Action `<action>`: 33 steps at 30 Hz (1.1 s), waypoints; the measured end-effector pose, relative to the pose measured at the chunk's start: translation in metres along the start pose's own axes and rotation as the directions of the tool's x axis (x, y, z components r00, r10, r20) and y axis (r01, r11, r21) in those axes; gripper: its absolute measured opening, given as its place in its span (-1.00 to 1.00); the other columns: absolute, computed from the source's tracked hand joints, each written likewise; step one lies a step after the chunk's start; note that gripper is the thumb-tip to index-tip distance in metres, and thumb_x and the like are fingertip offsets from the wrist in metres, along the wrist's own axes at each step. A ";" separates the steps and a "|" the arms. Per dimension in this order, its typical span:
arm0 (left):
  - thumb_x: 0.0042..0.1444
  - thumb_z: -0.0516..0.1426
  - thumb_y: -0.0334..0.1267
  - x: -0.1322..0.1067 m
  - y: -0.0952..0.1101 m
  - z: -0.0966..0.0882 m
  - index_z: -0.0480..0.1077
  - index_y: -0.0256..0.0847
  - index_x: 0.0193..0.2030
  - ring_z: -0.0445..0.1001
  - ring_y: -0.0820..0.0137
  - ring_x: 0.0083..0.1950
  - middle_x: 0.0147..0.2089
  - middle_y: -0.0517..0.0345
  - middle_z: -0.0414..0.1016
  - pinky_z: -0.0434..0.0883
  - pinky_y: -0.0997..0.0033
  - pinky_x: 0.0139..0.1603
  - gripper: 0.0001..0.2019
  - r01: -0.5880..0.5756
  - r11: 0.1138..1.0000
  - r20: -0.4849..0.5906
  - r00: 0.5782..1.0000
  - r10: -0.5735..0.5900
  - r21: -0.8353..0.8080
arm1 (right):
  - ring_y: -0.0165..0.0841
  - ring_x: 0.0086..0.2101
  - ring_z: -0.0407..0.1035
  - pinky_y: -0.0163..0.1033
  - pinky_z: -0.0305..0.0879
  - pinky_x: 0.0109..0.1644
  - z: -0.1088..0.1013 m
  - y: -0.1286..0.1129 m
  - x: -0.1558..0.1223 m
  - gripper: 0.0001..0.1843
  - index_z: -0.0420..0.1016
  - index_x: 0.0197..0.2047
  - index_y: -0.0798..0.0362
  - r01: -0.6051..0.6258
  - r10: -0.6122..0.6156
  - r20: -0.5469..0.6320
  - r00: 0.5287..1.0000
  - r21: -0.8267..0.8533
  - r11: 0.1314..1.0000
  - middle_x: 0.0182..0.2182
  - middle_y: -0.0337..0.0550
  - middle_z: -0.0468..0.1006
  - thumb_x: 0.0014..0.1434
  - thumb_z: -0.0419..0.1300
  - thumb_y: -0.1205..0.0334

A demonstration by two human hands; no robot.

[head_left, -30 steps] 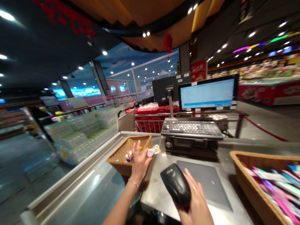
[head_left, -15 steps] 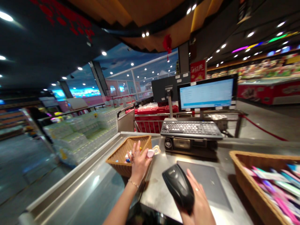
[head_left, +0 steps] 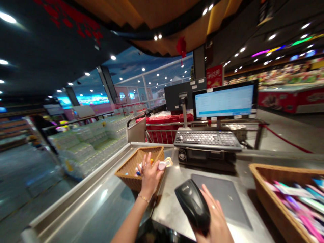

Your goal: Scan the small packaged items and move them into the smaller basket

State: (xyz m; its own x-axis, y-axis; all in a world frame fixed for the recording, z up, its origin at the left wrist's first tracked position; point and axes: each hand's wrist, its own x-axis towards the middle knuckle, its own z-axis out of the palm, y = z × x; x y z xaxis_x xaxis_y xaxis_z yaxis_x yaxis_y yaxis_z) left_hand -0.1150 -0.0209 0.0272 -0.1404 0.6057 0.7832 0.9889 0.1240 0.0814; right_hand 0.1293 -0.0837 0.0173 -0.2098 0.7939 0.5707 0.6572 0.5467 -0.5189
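My left hand point(head_left: 149, 175) rests on the rim of a small wicker basket point(head_left: 131, 165) and pinches a small pink and white packet point(head_left: 162, 165) between thumb and finger. Several small colourful items lie inside that basket. My right hand point(head_left: 214, 219) grips a black handheld barcode scanner point(head_left: 192, 204), held low over the steel checkout counter point(head_left: 169, 206), its head towards the packet. A flat grey scan plate point(head_left: 225, 195) lies just right of the scanner.
A till keyboard point(head_left: 207, 139) and lit monitor point(head_left: 224, 100) stand behind the plate. A large wicker basket point(head_left: 273, 195) of pink and blue packets fills the right. Red shopping baskets point(head_left: 164, 130) and stacked water bottle packs point(head_left: 86, 145) lie beyond the counter.
The scanner in my right hand has shifted slightly; my left hand stays on the basket rim with the packet.
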 end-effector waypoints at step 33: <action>-0.03 0.32 -0.22 -0.002 -0.022 -0.003 0.54 0.02 -0.08 0.05 -0.05 0.43 0.40 -0.05 0.17 -0.23 -0.38 0.37 -0.68 0.034 0.997 -0.020 0.999 -0.033 0.067 | 0.07 0.23 0.23 0.26 0.32 0.11 0.002 0.002 -0.001 -0.40 0.19 0.15 0.30 0.080 -0.083 -0.036 0.996 -0.073 0.994 0.17 0.38 0.37 -0.02 -0.06 0.45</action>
State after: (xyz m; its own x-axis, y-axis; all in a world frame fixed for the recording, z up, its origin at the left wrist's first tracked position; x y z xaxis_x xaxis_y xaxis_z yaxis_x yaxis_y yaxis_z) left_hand -0.1365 -0.0270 0.0258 -0.1718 0.5858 0.7921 0.9782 0.1968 0.0666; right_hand 0.1297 -0.0830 0.0143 -0.2375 0.7358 0.6341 0.6893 0.5876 -0.4237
